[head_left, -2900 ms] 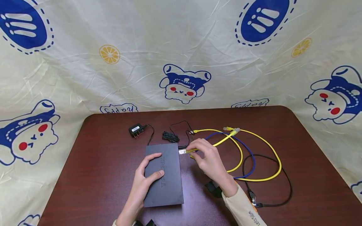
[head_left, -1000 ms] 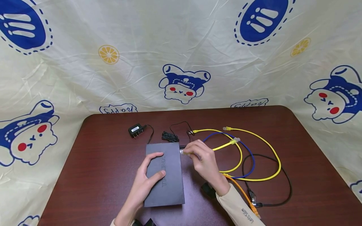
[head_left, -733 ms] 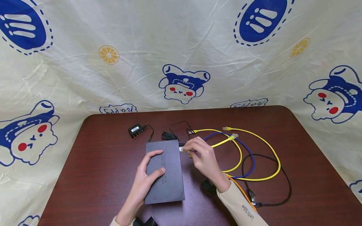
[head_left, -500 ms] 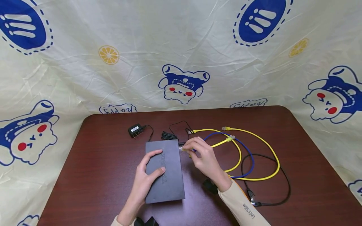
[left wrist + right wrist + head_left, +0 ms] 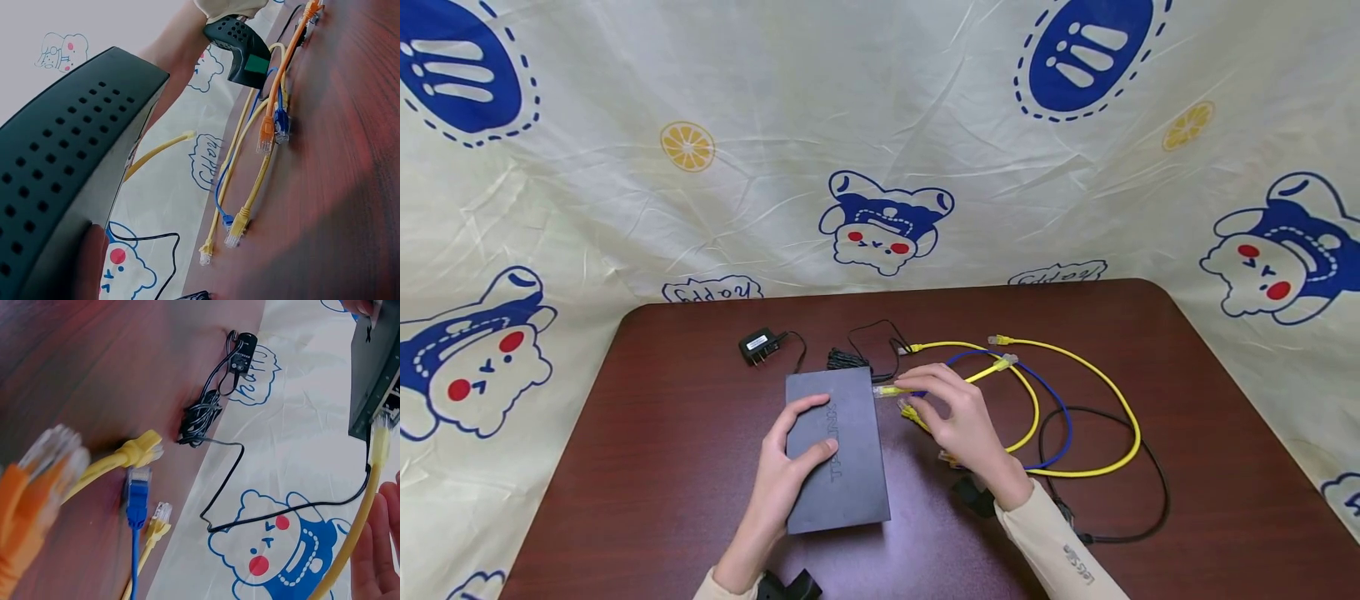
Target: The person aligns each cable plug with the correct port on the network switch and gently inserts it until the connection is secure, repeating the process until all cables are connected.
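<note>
My left hand grips a dark grey TP-LINK network switch, its thumb and a finger lying on the top face. The switch is held off the table; its vented side fills the left of the left wrist view. At its right side, a yellow Ethernet cable's plug sits at a port, and how deep it is in I cannot tell. My right hand is beside that cable, thumb and fingers spread apart; the fingers look straight in the right wrist view. A black power lead also runs to the switch.
A power adapter and a coiled black cord lie behind the switch. Loose yellow cables, a blue cable and a black cable loop on the right. An orange cable's plug hangs near the right forearm.
The right fingers, earlier pinching the yellow cable's plug at the switch, have spread and drawn back to the right, leaving the plug at the port. The switch has shifted slightly away from me.
</note>
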Motion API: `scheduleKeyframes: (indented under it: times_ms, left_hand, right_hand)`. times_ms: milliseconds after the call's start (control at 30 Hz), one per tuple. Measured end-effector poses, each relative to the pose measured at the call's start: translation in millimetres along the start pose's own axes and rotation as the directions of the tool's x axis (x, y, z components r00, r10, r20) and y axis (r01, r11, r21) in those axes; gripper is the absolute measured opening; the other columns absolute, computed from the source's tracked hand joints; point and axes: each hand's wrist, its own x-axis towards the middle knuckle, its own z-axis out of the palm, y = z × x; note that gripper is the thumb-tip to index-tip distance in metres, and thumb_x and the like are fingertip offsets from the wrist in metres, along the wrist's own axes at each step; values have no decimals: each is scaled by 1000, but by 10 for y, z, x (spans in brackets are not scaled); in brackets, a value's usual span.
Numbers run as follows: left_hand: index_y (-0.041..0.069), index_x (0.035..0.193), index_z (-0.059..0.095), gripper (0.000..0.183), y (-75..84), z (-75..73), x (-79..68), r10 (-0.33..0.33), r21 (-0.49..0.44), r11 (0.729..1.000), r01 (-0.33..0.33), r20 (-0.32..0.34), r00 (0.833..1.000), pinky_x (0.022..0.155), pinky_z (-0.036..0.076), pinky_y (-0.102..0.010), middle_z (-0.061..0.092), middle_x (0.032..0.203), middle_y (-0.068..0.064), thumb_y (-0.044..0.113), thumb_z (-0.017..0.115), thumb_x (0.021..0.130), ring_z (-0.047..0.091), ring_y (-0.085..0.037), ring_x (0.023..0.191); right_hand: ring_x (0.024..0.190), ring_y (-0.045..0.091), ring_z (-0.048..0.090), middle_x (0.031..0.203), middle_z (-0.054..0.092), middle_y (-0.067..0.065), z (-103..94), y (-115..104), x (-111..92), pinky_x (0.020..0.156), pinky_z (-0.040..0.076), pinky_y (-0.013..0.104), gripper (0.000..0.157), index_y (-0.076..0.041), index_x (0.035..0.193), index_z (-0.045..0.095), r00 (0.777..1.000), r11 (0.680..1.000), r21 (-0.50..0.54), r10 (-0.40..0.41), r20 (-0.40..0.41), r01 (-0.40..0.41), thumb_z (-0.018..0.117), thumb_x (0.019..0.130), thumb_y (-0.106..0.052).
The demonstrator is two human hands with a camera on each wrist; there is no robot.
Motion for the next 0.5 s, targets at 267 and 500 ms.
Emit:
scheduleKeyframes:
  times_ms: [267, 500]
  left_hand:
    - [22, 123, 62, 49, -26, -18, 4, -3, -7, 1000, 2, -20, 1000, 84, 41, -41, 57, 112, -8, 1, 69, 79, 53, -26, 98]
    - [20, 124, 61, 49, -34, -36, 12, 0, -12, 1000, -1, -19, 1000, 84, 41, -40, 55, 113, -9, 1, 69, 79, 52, -26, 98]
  right_hand:
    - [99, 23, 61, 105, 65, 8, -112, 38, -81, 88, 43, 23, 31, 1, 104, 69, 997, 998, 20, 68, -25, -67, 67, 78, 17]
    - [94, 24, 61, 100, 67, 11, -228, 13, -134, 84, 43, 20, 33, 2, 101, 70, 992, 994, -12, 111, -61, -112, 65, 75, 23]
